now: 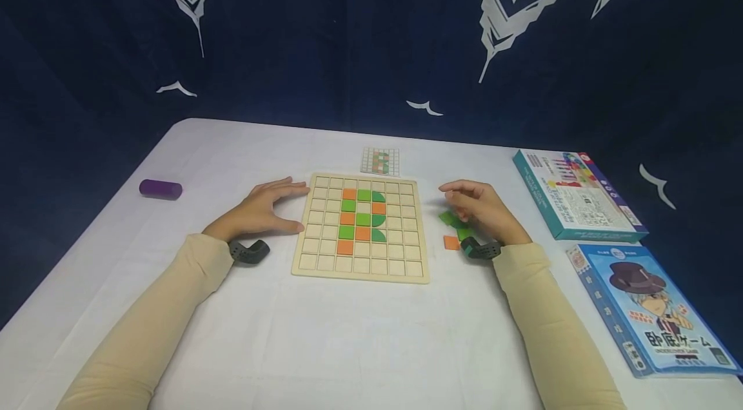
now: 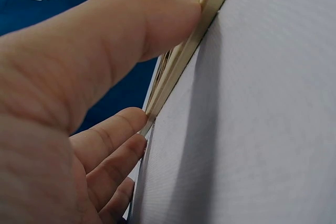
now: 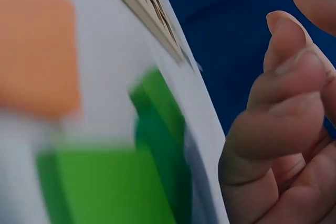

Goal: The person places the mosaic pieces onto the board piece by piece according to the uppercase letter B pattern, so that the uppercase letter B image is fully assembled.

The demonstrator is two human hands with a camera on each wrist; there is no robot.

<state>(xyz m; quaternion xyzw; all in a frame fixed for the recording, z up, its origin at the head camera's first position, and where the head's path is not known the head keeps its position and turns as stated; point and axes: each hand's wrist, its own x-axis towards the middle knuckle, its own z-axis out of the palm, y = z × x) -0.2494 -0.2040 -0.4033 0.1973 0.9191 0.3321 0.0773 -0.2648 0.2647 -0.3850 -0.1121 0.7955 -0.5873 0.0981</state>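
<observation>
A square wooden grid board [image 1: 404,252] lies on the table between the hands, with orange, light green and rounded dark green tiles set in its middle cells. My left hand [image 1: 264,207] rests at the board's left edge, fingers spread. In the left wrist view its thumb [image 2: 173,19] touches the wooden rim [image 2: 181,64]. To the right of the board, my right hand [image 1: 480,209] hovers over a few loose tiles, its fingers loosely bent and nothing seen in them. Among these are an orange tile [image 1: 451,242] and green tiles [image 1: 447,217], partly hidden by the hand.
A small pattern card [image 1: 371,160] lies just behind the board. At the far left is a purple cylinder [image 1: 160,189]. Two boxes lie on the right: a teal and white one [image 1: 571,194] and a blue one [image 1: 656,313]. A dark curtain [image 1: 348,36] hangs behind the table.
</observation>
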